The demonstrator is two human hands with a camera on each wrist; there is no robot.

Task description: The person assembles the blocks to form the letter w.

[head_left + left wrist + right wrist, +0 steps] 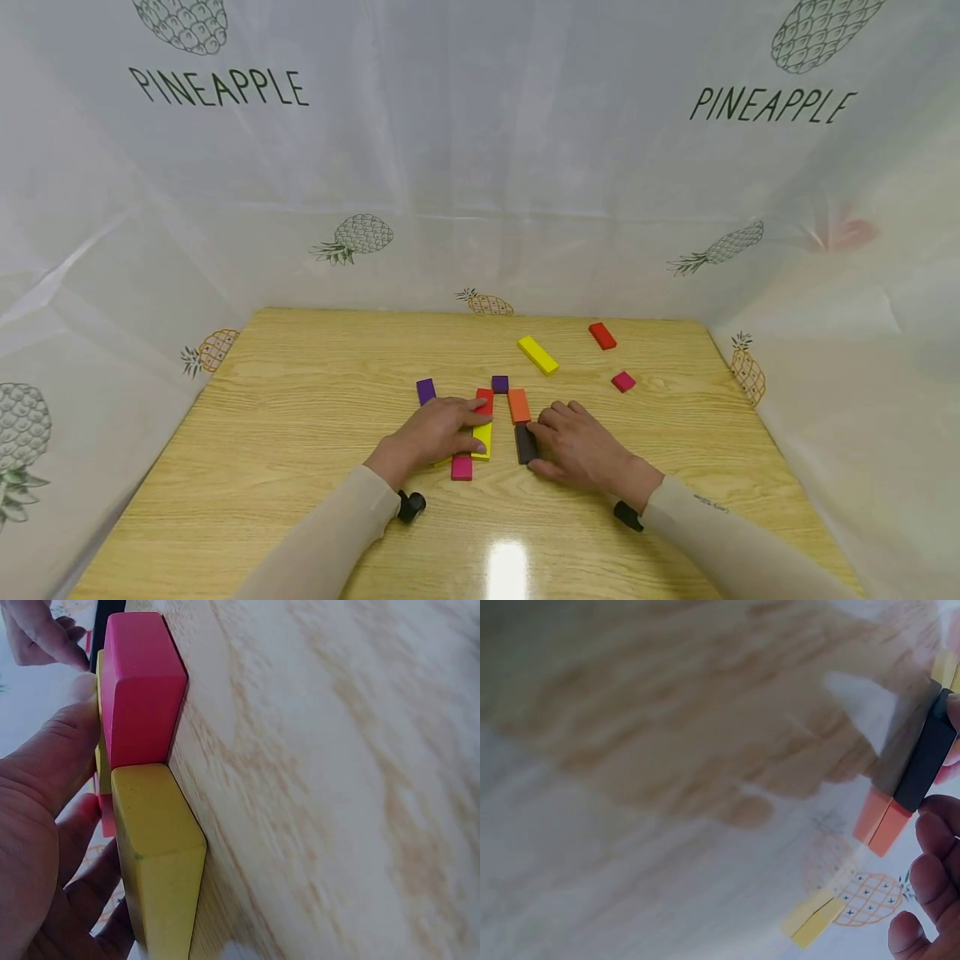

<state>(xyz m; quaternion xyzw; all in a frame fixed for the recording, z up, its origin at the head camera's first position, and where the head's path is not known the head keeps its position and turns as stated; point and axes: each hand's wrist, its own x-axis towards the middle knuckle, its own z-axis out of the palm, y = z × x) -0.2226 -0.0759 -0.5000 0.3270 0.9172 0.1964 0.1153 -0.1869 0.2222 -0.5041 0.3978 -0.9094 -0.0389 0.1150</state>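
My left hand (pixel 435 432) spreads its fingers over a red block (pixel 485 400) and a yellow block (pixel 482 440) set end to end; the thumb touches the yellow one. Under that palm, a second yellow block (pixel 161 847) adjoins a pink block (pixel 146 690) and is mostly hidden in the head view. A purple block (pixel 426 392) peeks out beyond the knuckles. My right hand (pixel 581 446) pinches a black block (pixel 527 445) endwise between thumb and forefinger. The black block lies against an orange block (pixel 519 406), with a small purple block (pixel 500 384) at its far left.
Farther back on the wooden table (pixel 337 350) lie a loose yellow block (pixel 538 355), a red block (pixel 602 336) and a small pink block (pixel 623 382). A pineapple-print curtain (pixel 480 167) surrounds the table at the back and both sides.
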